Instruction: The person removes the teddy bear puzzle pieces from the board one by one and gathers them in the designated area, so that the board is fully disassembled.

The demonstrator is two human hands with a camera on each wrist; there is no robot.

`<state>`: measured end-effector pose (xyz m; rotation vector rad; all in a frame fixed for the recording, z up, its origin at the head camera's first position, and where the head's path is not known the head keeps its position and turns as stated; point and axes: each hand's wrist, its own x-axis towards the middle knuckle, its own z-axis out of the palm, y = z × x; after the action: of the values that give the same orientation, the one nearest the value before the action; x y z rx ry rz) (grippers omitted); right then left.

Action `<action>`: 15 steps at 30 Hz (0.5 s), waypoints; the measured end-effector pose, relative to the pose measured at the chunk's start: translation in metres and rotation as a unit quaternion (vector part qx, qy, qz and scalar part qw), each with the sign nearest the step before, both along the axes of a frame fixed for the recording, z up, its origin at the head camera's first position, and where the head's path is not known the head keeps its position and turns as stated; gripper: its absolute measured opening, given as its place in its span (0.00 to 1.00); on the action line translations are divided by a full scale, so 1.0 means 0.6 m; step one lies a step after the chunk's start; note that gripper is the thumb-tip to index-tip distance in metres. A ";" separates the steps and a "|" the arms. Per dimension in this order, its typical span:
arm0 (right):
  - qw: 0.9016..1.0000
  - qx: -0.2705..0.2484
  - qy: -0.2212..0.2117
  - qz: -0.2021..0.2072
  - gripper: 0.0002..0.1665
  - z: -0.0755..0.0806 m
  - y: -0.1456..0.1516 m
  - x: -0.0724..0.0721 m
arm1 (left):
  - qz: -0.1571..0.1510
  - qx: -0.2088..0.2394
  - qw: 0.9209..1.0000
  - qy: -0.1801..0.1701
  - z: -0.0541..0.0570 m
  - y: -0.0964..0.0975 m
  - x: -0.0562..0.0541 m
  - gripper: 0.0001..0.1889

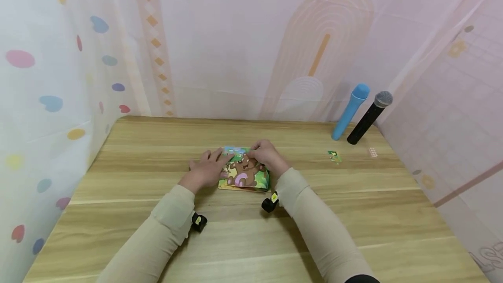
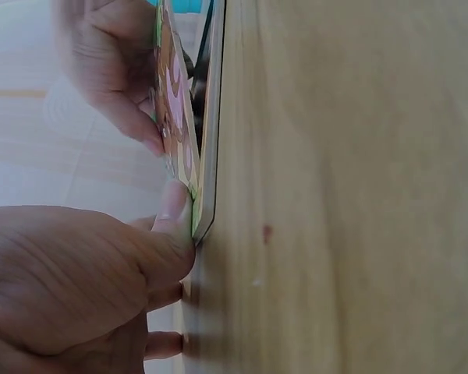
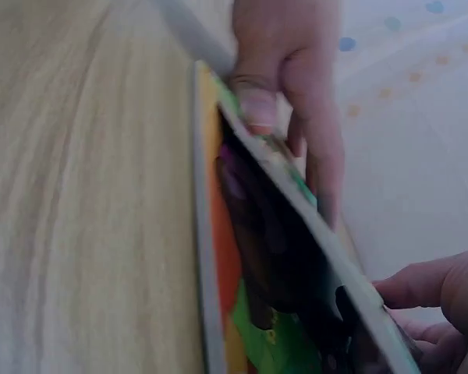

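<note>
A bear picture panel (image 1: 245,174) lies tilted over a second colourful board (image 3: 223,241) at the middle of the table. My right hand (image 1: 269,156) pinches the panel's edge at the far right side and holds it raised. In the right wrist view, a dark glossy underside shows in the gap between panel and board. My left hand (image 1: 206,170) rests at the left side with fingers spread. Its thumb (image 2: 174,206) presses on the panel's left edge, close to where the panel meets the board. Part of the picture is covered by both hands.
On the wooden table (image 1: 235,239), a blue microphone (image 1: 349,112) and a black microphone (image 1: 369,119) stand at the back right. A small green sticker-like piece (image 1: 334,156) and a small pink piece (image 1: 373,152) lie before them. Patterned curtains (image 1: 220,47) enclose the table.
</note>
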<state>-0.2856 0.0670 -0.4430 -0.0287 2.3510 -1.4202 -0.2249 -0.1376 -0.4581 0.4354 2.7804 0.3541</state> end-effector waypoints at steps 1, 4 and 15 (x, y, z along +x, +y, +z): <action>1.000 0.008 0.006 -0.005 0.06 -0.001 -0.001 0.002 | 0.000 0.001 1.000 0.000 -0.002 0.001 -0.001 0.37; 1.000 0.017 0.013 -0.014 0.08 -0.001 -0.002 0.004 | 0.001 0.003 1.000 0.003 -0.005 0.001 -0.003 0.37; 0.997 -0.064 -0.031 0.006 0.12 -0.014 0.015 -0.011 | 0.006 0.006 1.000 0.008 -0.010 -0.002 -0.003 0.39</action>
<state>-0.2920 0.0761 -0.4514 -0.0330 2.2040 -1.5422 -0.2268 -0.1386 -0.4642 0.4260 2.7990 0.3720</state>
